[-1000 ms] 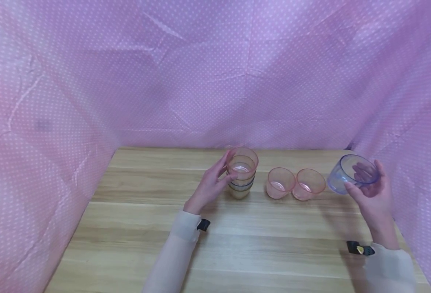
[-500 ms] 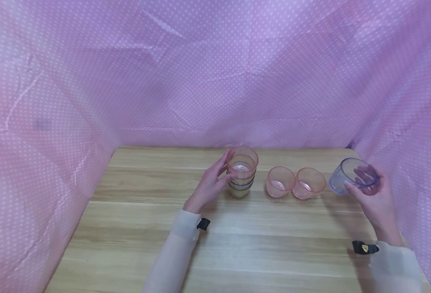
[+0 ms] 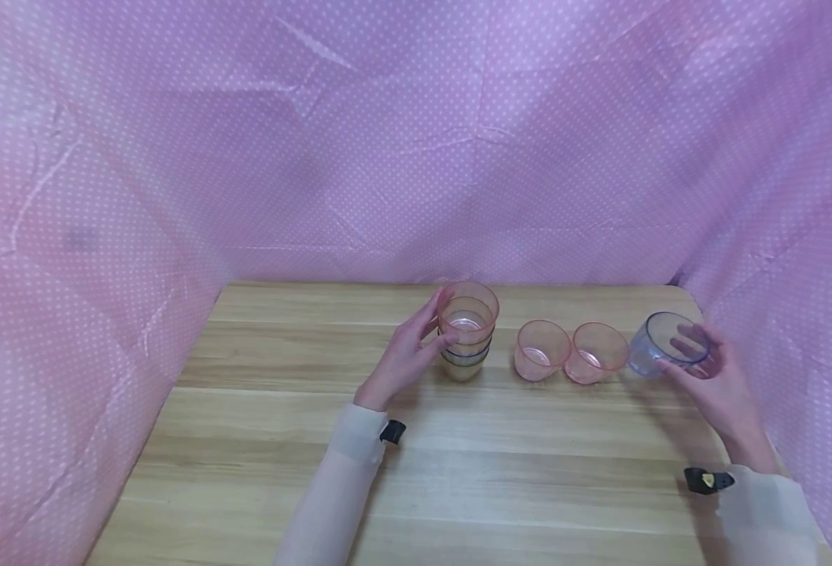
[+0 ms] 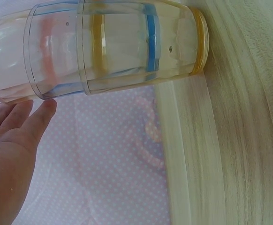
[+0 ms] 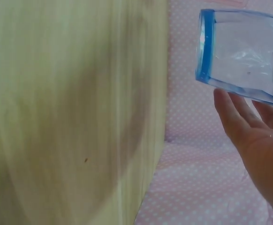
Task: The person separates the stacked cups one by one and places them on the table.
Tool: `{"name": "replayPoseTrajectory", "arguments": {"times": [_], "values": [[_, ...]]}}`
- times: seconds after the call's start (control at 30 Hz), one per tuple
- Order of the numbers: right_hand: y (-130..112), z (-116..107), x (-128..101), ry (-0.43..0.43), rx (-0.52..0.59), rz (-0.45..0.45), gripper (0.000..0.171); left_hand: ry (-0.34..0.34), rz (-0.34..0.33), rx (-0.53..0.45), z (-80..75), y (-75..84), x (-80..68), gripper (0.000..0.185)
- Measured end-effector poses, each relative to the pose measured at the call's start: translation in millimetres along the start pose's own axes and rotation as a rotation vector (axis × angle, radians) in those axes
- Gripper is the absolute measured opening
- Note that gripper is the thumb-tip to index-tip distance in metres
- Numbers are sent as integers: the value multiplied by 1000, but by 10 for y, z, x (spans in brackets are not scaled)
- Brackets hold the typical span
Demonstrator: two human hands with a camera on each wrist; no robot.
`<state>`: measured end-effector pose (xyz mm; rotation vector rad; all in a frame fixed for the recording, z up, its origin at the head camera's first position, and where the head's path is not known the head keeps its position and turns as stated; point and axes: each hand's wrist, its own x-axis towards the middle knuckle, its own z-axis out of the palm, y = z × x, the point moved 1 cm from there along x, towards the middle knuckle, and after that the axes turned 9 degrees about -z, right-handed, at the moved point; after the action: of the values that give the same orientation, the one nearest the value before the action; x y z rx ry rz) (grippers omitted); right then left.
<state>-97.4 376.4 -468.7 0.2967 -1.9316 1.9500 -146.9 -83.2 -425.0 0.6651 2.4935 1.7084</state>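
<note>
Person's L hand (image 3: 409, 354) has thumb & fingers wrapped round upper part of a cup stack (image 3: 465, 363), upright on wood-grain desk (image 3: 473, 464), near ctr. L wrist view: stack is see-thru, w/ colored bases, bottom to top yellow, blue, yellow, pink. R hand (image 3: 723, 393), far R, is clamped on a clear blue cup (image 3: 648, 355), thumb on near side, fingers opp.; cup is mouth up, just off desk per R wrist view. Btwn stack & blue cup, two stand upright side by side: L pink cup (image 3: 535, 363) & R pink cup (image 3: 589, 365); can't tell if they touch. Blue cup is just R of these. Bkgd: pink cloth (image 3: 359, 141) w/ white dots, behind desk & both sides.
</note>
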Motion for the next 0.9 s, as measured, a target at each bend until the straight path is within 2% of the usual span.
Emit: {"name": "replayPoseTrajectory", "arguments": {"times": [0.2, 0.43, 0.5, 0.73, 0.9], "values": [[73, -55, -11, -62, -43, 60, 69, -3, -15, 5, 2, 1, 10, 75], [132, -71, -49, -106, -71, 73, 68, -10, -29, -2, 6, 0, 16, 75], [140, -67, -55, -121, -110, 83, 69, -7, -33, 0, 5, -6, 19, 75], [129, -93, -66, -222, -405, 140, 68, 1, -42, 2, 2, -15, 11, 74], [121, -107, -86, -239, -442, 172, 70, 2, -40, -4, 8, -7, -3, 75]]}}
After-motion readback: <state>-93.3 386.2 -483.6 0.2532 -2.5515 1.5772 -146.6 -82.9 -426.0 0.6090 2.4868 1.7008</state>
